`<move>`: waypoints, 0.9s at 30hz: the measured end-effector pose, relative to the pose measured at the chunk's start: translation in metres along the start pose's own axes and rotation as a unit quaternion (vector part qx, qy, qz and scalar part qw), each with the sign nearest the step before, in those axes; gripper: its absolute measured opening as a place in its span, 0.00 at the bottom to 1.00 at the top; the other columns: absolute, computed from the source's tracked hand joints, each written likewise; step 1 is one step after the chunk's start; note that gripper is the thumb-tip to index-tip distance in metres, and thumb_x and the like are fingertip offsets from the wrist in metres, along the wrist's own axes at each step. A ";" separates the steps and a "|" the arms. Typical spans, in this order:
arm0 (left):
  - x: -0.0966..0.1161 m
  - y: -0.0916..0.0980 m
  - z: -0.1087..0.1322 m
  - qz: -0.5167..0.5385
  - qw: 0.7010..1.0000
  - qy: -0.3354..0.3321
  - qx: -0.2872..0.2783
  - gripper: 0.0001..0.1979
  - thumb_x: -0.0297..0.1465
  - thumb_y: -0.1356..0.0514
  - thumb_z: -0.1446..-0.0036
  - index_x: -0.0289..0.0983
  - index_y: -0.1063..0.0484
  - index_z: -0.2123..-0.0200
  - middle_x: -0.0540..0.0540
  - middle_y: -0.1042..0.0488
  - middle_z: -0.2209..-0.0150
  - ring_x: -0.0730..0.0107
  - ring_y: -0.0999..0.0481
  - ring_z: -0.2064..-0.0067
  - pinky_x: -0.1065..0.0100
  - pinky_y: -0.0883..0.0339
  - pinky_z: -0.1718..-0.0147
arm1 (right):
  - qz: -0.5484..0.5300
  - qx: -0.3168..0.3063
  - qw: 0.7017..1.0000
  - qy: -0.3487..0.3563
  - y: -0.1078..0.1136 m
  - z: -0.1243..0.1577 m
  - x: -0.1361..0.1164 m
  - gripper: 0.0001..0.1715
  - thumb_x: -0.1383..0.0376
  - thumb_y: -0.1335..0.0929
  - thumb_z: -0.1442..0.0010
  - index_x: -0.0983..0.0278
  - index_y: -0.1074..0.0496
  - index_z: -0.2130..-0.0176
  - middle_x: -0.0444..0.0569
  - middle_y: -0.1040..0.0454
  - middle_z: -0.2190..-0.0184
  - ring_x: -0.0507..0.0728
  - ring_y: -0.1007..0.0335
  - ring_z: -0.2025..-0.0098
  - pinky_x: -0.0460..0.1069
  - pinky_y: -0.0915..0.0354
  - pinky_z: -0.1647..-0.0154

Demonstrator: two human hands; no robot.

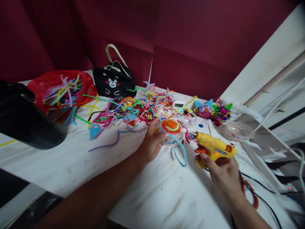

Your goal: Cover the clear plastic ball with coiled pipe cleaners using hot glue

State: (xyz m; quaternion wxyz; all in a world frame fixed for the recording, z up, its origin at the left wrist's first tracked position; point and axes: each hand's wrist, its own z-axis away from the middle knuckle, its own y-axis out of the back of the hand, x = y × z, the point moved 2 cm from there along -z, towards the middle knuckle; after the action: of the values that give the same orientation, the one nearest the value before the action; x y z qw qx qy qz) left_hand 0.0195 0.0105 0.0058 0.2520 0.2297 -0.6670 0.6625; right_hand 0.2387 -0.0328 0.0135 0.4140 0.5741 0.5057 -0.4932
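Note:
My left hand (154, 143) is closed around a clear round ball (175, 140) above the white table. An orange coil (171, 126) with a pale curved line covers the ball's upper face. From its side hangs a light blue pipe cleaner (182, 149), bent into a loop. In my right hand (220, 170) is a yellow hot glue gun (213, 144), gripped by its handle, with fingers at the orange trigger. Its metal nozzle points left and sits close to the ball's right side; I cannot tell whether they touch.
Behind the ball spreads a tangled heap of pipe cleaners (145, 106). A red bag of pipe cleaners (88, 81), a black bag (101, 81) and a black container (28, 121) stand left. Two decorated figures (203, 111) and a clear bowl (239, 131) sit right. Black cords (259, 183) trail beside my right wrist.

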 end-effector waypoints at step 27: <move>-0.008 -0.007 0.008 0.011 0.999 0.043 -0.006 0.44 0.20 0.31 0.57 0.44 0.42 0.38 0.45 0.23 0.52 0.62 0.23 0.52 0.60 0.32 0.51 | 0.036 -0.009 0.992 0.120 0.004 0.025 0.019 0.26 0.67 0.24 0.48 0.53 0.38 0.57 0.44 0.26 0.65 0.58 0.21 0.66 0.53 0.24 0.66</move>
State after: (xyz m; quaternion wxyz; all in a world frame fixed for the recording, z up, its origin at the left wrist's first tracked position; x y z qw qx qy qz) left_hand 0.0299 0.0022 0.0056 0.2742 0.1924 -0.6623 0.6703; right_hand 0.2391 -0.0545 -0.0099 0.3728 0.6436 0.5350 -0.4007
